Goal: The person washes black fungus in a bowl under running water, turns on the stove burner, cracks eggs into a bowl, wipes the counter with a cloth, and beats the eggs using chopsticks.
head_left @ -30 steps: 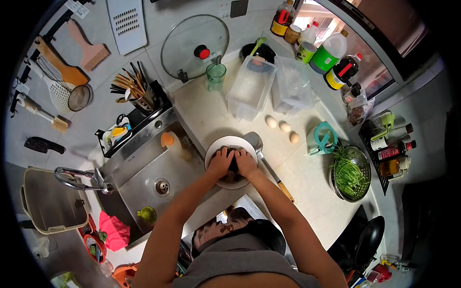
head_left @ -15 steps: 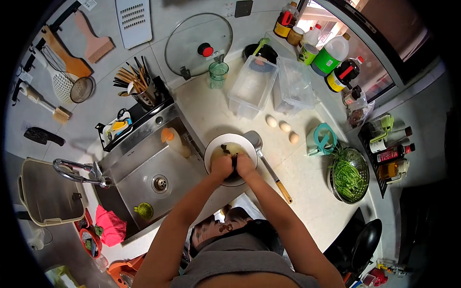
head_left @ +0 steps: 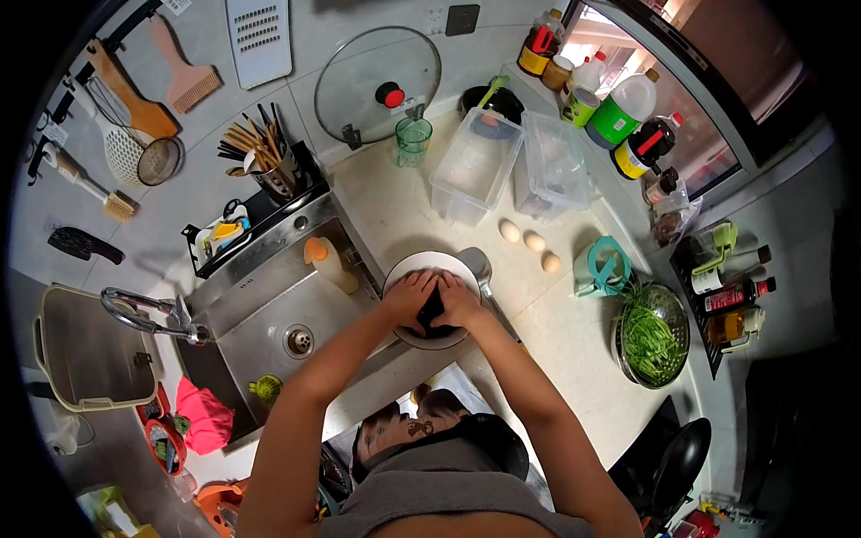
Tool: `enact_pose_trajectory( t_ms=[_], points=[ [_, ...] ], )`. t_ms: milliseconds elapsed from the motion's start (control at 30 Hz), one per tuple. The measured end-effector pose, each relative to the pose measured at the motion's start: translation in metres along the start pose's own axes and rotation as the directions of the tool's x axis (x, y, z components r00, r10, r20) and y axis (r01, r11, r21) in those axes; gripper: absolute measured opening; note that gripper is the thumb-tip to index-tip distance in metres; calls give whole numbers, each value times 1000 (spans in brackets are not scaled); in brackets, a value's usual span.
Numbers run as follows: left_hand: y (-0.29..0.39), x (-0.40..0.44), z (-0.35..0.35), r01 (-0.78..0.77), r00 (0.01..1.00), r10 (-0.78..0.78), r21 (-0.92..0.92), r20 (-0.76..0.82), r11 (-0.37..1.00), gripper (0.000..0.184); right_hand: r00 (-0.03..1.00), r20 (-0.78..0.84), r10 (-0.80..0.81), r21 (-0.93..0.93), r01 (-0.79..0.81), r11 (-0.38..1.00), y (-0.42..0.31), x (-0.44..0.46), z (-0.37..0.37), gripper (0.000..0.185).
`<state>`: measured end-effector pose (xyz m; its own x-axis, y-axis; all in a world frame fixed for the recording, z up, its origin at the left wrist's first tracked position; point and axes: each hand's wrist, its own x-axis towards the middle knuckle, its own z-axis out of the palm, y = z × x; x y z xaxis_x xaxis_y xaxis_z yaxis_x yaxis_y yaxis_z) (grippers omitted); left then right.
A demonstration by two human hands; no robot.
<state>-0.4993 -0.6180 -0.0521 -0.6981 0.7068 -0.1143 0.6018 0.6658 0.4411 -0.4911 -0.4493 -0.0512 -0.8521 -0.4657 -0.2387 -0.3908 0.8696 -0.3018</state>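
Both hands are over a white bowl (head_left: 429, 260) on the counter beside the sink. My left hand (head_left: 411, 296) lies across its left side with the fingers stretched out. My right hand (head_left: 456, 303) rests over the right side, fingers also extended, and the two sets of fingertips nearly meet. Between and under them shows a black, soft-looking mass (head_left: 436, 309), whose kind I cannot make out. Most of the bowl's inside is hidden by the hands. A metal spatula (head_left: 475, 264) lies just right of the bowl, its handle partly behind my right forearm.
Three eggs (head_left: 535, 242) lie beyond the bowl, near two clear plastic bins (head_left: 473, 170). A teal-lidded jug (head_left: 603, 266) and a colander (head_left: 673, 318) of green vegetables stand right. To the left is a steel sink (head_left: 260, 332) with a bottle (head_left: 330, 264) inside.
Both hands were closed together on the dark stuff inside the bowl. Now their fingers are stretched out and spread over it, slightly higher in the picture. The view has shifted slightly.
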Motion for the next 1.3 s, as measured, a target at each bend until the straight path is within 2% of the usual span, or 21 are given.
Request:
enact_pose_trajectory(
  t_ms=[100, 200, 300, 400, 500, 600, 700, 733, 833, 867, 933, 967, 1000, 1100, 1200, 1300],
  points=[
    [1, -2, 8, 111, 991, -108, -28, 75, 993, 106, 991, 135, 25, 80, -37, 996, 3, -3, -2, 87],
    [5, -3, 17, 160, 986, -160, -11, 44, 987, 98, 990, 143, 0, 102, -15, 995, 1, -12, -6, 69],
    [9, -6, 25, 146, 987, -142, -47, 78, 988, 86, 983, 186, -5, 91, -12, 996, -7, -23, -9, 49],
    [12, -8, 33, 123, 991, -130, -198, -23, 972, 76, 991, 84, -100, 71, 95, 993, -10, -35, -4, 39],
    [14, -4, 33, 86, 993, -105, -287, -54, 954, 69, 990, -119, -78, 166, 97, 981, -4, -38, 8, 32],
    [15, 2, 29, -34, 996, 4, -357, -84, 933, 62, 954, -266, 136, 438, -5, 899, 1, -46, 1, 24],
    [14, 2, 30, -36, 987, -53, -519, -154, 854, 57, 770, -615, 168, 345, 72, 936, 4, -51, -6, 17],
    [15, 4, 29, -71, 959, -63, -451, -276, 890, 57, 655, -739, 159, 235, 29, 972, 5, -51, -9, 18],
    [17, 9, 23, -76, 854, -99, -311, -511, 947, 56, 745, -398, 535, 535, -286, 795, 7, -60, -4, 25],
    [14, 12, 27, -49, 864, -124, -326, -488, 944, 56, 820, -95, 564, 534, -436, 724, 12, -60, -4, 35],
    [17, 17, 27, 1, 939, -96, -278, -331, 961, 55, 874, 79, 479, 838, -319, 443, 23, -60, 15, 39],
    [19, 17, 29, 23, 966, -86, -252, -243, 967, 55, 900, 151, 408, 930, -270, 251, 27, -61, 28, 42],
    [20, 17, 32, 1, 969, -71, -281, -238, 960, 52, 891, 265, 370, 949, -309, 66, 26, -59, 33, 47],
    [19, 15, 36, -40, 983, -27, -357, -181, 933, 50, 873, 380, 307, 925, -357, -130, 28, -63, 34, 48],
    [15, 10, 38, -114, 970, 9, -417, -245, 902, 46, 852, 415, 319, 909, -400, -114, 18, -60, 26, 53],
    [15, -2, 36, -79, 960, -34, -385, -278, 919, 45, 845, 419, 332, 908, -398, -134, 3, -59, 21, 54]
  ],
)
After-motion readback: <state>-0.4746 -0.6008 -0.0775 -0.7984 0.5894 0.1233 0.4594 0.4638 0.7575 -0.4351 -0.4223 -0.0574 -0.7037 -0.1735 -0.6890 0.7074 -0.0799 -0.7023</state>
